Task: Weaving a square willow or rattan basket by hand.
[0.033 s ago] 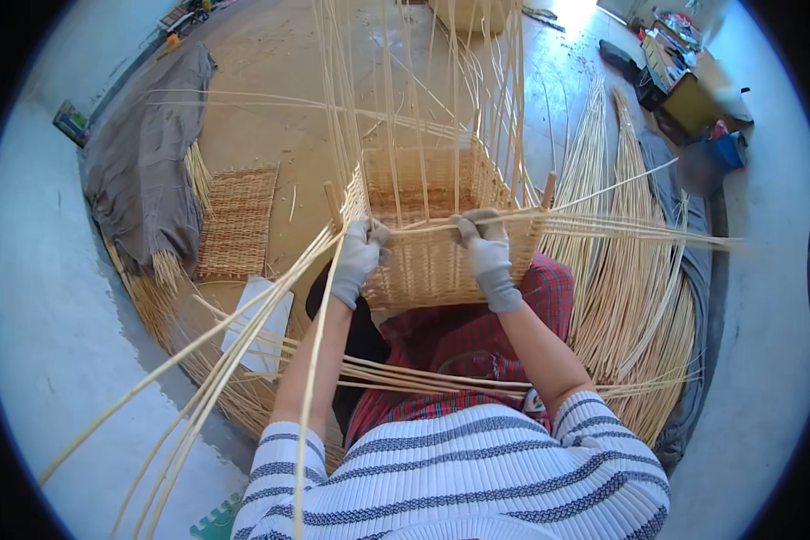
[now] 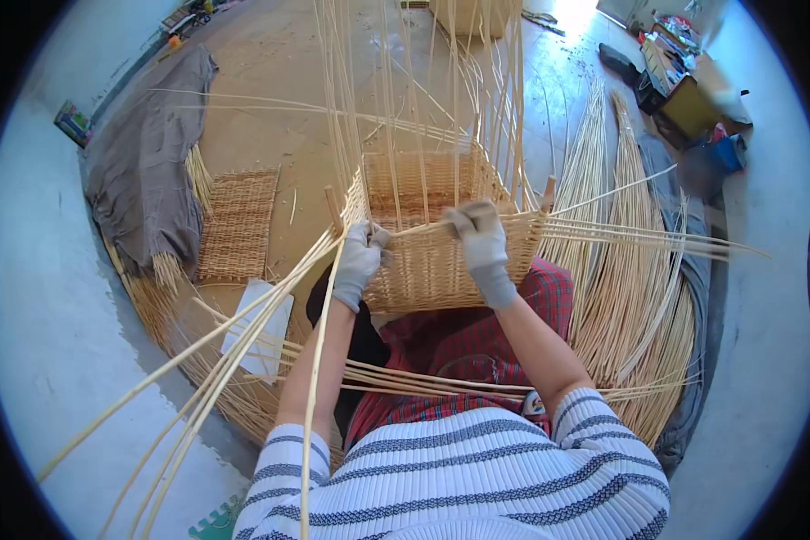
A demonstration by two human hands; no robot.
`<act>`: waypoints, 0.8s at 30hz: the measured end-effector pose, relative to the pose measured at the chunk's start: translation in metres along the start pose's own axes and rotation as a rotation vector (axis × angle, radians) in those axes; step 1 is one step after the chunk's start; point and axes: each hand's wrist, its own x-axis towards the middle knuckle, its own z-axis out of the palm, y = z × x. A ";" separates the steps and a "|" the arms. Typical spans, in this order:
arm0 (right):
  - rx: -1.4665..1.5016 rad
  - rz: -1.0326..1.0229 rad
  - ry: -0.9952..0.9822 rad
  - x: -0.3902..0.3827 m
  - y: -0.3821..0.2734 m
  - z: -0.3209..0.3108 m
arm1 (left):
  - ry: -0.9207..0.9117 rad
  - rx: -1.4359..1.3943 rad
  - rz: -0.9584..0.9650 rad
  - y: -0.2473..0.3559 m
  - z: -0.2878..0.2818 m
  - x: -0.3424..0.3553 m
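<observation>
A half-woven wicker basket [image 2: 450, 270] stands at my knees, with tall upright rods [image 2: 342, 99] rising from its walls. My left hand [image 2: 362, 256], in a grey-white glove, is closed on the near rim at its left corner, around a willow rod. Farther right along that rim, my gloved right hand [image 2: 480, 238] pinches the same willow rod [image 2: 418, 229], which runs between both hands. Its fingertips are partly hidden. A fan of rods [image 2: 243, 337] leaves the left corner past my left forearm, and more rods [image 2: 639, 230] stick out to the right.
Bundles of peeled rods [image 2: 603, 297] lie on the right. At the left are a woven mat [image 2: 238, 220], a grey cloth [image 2: 148, 162] over more rods, and a white sheet [image 2: 261, 328]. Loose rods [image 2: 423, 380] cross my lap on red plaid cloth [image 2: 549, 292].
My right hand has risen slightly and shifted a little left with the rod. The rods jutting out at the right have swung slightly. My left hand has hardly moved.
</observation>
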 end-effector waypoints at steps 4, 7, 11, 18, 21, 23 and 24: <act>-0.486 -0.592 -0.175 0.059 -0.082 0.086 | 0.191 0.031 -0.016 -0.003 0.012 0.002; -0.334 -0.514 -0.203 0.073 -0.079 0.093 | 0.185 0.108 -0.006 -0.002 0.013 -0.003; -0.325 -0.868 0.122 0.032 -0.003 0.021 | 0.123 -0.060 0.016 0.003 0.011 -0.005; 0.367 -0.263 0.026 -0.025 0.030 0.007 | 0.373 -0.221 0.056 0.024 0.043 0.006; 0.362 -0.284 -0.127 -0.016 0.009 0.002 | 0.393 -0.269 -0.034 0.034 0.054 -0.008; 0.518 -0.096 -0.133 -0.008 0.003 -0.026 | 0.504 -0.216 0.180 0.042 0.061 -0.017; 0.436 -0.129 -0.030 -0.006 0.004 -0.045 | 0.523 -0.056 0.265 0.047 0.063 -0.016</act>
